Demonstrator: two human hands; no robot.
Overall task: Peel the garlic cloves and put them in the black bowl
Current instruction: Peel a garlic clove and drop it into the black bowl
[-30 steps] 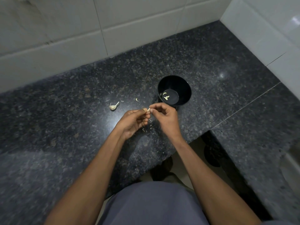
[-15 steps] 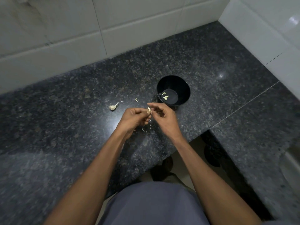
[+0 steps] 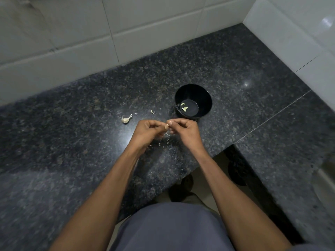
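My left hand (image 3: 147, 132) and my right hand (image 3: 186, 130) meet just in front of the black bowl (image 3: 206, 98), fingers curled, both pinching one small garlic clove (image 3: 167, 126) between their fingertips. The bowl stands on the dark granite counter (image 3: 90, 142) and holds a few pale peeled cloves (image 3: 184, 107) on its bottom. A piece of garlic bulb with a stem (image 3: 126, 119) lies on the counter to the left of my hands.
Bits of peel (image 3: 164, 142) lie under my hands, and one scrap (image 3: 152, 111) sits left of the bowl. White tiled walls (image 3: 126, 33) close the back and right. The counter's front edge steps back at the lower right, with floor below.
Both hands have stayed together on the clove with only small finger shifts; the view has moved slightly. The bowl and the bulb piece lie where they were.
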